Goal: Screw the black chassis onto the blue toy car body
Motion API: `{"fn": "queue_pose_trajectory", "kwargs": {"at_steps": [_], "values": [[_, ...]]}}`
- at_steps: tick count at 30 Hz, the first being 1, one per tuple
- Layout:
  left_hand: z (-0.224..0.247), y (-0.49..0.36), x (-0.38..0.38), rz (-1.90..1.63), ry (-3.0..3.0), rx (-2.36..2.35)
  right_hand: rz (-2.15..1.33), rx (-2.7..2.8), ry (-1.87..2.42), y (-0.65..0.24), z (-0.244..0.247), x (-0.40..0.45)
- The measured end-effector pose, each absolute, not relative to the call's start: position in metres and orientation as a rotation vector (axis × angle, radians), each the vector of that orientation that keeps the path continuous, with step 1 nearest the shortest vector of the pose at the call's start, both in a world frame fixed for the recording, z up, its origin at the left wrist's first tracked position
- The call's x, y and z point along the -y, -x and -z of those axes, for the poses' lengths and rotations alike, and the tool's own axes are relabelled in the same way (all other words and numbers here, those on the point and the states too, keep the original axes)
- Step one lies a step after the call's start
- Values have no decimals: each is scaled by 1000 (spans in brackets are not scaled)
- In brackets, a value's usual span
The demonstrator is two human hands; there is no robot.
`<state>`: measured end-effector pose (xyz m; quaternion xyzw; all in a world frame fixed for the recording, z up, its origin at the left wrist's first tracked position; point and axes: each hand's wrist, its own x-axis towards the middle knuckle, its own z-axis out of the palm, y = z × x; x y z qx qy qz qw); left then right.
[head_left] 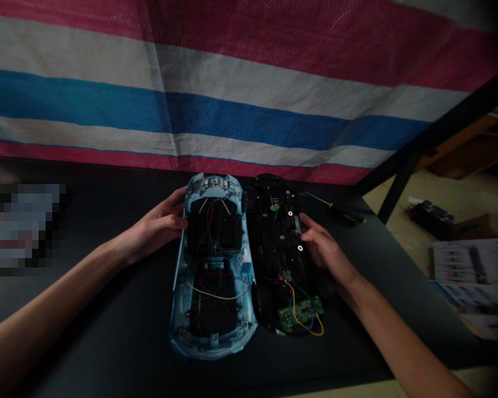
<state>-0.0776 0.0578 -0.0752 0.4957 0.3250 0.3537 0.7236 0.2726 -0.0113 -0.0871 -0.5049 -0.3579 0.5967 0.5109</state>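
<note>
A light blue toy car body shell [249, 298] lies upside down on the dark table, its black inside and thin red, green and white wires showing. My left hand [166, 224] grips its left side, thumb at the edge and other fingers partly hidden behind it. Right beside the shell is the black toy car chassis [274, 243], with a green circuit board [301, 313] and a looped yellow wire at its near end. My right hand [321, 240] is closed on the chassis's right side, with some fingertips out of sight. Shell and chassis lie side by side, close together.
A screwdriver [348, 214] with a black and yellow handle lies behind my right hand. A striped red, white and blue sheet [249, 116] hangs along the table's [108, 326] back edge. A dark metal post [398, 190] stands at right; boxes and clutter are on the floor beyond.
</note>
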Motion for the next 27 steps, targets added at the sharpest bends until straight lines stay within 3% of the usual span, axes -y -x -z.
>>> {"fn": "queue_pose_trajectory", "kwargs": {"at_steps": [27], "values": [[79, 80, -60, -770, -1096, -667, -1443, 920, 1223, -278, 94, 8]]}}
